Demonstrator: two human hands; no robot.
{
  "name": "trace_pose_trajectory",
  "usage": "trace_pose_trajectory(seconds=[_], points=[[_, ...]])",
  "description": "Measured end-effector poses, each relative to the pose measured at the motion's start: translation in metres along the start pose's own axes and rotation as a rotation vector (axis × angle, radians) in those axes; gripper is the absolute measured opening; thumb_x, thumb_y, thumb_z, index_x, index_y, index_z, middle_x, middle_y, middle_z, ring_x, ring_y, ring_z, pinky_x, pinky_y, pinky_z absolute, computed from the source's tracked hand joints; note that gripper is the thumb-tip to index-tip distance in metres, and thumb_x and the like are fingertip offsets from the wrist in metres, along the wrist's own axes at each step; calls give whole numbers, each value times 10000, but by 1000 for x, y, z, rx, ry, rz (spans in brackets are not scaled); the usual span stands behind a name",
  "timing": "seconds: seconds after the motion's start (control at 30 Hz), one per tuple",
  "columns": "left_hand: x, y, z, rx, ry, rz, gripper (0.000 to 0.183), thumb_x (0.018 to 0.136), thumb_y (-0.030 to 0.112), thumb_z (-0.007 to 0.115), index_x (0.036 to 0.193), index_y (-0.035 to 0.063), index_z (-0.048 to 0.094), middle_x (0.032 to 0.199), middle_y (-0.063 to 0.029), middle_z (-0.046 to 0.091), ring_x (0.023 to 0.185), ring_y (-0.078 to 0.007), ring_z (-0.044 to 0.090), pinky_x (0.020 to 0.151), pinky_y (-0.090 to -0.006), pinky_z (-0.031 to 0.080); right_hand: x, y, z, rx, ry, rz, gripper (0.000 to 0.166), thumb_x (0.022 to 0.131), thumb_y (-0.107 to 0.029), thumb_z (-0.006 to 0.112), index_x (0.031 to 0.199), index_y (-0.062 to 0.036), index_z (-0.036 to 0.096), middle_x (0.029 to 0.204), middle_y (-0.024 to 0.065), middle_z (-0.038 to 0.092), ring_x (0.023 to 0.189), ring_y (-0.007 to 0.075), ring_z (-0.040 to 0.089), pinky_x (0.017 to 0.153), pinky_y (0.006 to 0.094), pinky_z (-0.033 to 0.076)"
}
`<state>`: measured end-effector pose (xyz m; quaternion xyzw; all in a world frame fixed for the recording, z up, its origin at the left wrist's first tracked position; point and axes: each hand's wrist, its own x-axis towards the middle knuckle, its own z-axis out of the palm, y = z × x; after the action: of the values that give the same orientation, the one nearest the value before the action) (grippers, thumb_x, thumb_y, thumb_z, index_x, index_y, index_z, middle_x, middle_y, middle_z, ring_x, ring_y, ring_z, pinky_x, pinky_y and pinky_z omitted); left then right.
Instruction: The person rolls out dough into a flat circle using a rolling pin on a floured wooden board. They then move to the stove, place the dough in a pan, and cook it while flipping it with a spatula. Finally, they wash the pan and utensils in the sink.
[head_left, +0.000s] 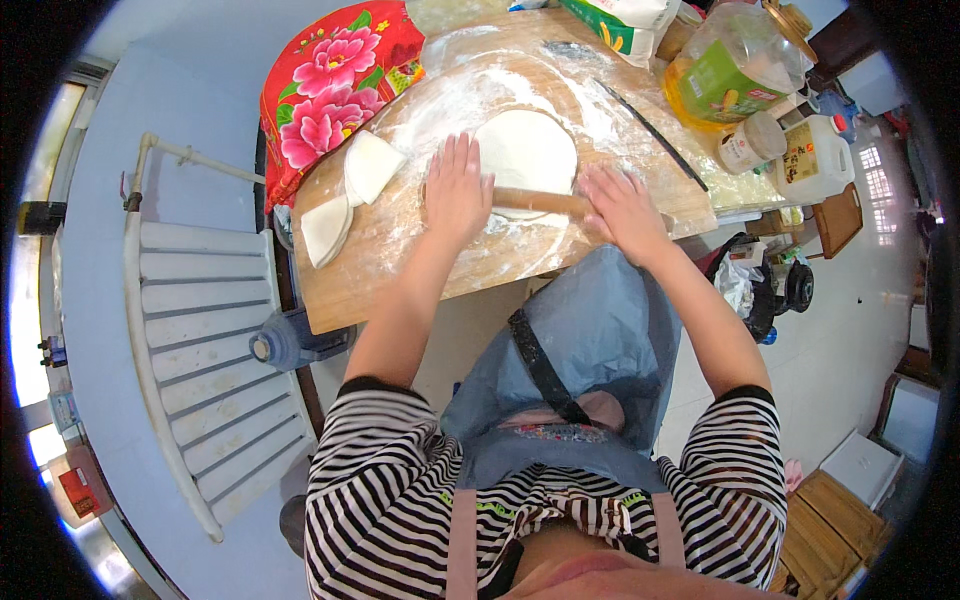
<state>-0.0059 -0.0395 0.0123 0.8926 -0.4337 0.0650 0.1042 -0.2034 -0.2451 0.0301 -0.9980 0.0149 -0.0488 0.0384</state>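
A wooden rolling pin (536, 200) lies across the near part of a round, flat sheet of dough (529, 146). My left hand (459, 187) presses on the pin's left end, its fingers stretched forward. On the right end rests my right hand (622, 202), palm down over the wood. Under everything is a floured wooden board (382, 277). Left of my left hand lie two folded wedges of dough, one farther off (373, 166) and one near the board's left edge (327, 231).
A red floral cloth (330, 90) covers the board's far left. A long thin black tool (652, 135) lies at right. Beyond stand an oil jug (739, 67), a lidded jar (752, 142), a white jug (814, 161) and a flour bag (630, 26). A radiator (217, 352) flanks the left.
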Motion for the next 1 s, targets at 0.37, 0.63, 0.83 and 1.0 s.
trace_pose_trajectory(seconds=[0.37, 0.63, 0.83, 1.0], points=[[14, -7, 5, -121, -35, -136, 573, 873, 263, 570, 1328, -56, 427, 1305, -241, 504, 1199, -341, 506, 1027, -399, 391, 7, 9, 0, 73, -13, 49, 488, 834, -240, 617, 1285, -110, 483, 1247, 80, 505, 1220, 264, 441, 1073, 452, 289], [61, -22, 3, -443, -250, -419, 479, 697, 332, 748, 939, -70, 656, 960, -247, 659, 922, -361, 641, 816, -413, 504, -12, 22, -11, 8, 125, -1, 312, 790, -123, 602, 1099, -97, 570, 1082, 55, 547, 1084, 228, 512, 986, 433, 337], [89, -31, 13, -349, -410, -410, 372, 698, 324, 748, 927, 34, 705, 980, -169, 683, 924, -321, 653, 802, -389, 511, -47, 37, -27, 47, 176, 38, 323, 753, -74, 604, 1074, -81, 568, 1045, 70, 549, 1059, 246, 514, 955, 418, 336], [141, -72, 33, -320, -196, -314, 350, 710, 315, 739, 955, 67, 716, 990, -151, 689, 927, -294, 657, 811, -378, 508, -64, 36, -40, 156, 138, 161, 346, 724, -14, 613, 1065, -67, 578, 1049, 86, 549, 1057, 277, 508, 954, 406, 336]])
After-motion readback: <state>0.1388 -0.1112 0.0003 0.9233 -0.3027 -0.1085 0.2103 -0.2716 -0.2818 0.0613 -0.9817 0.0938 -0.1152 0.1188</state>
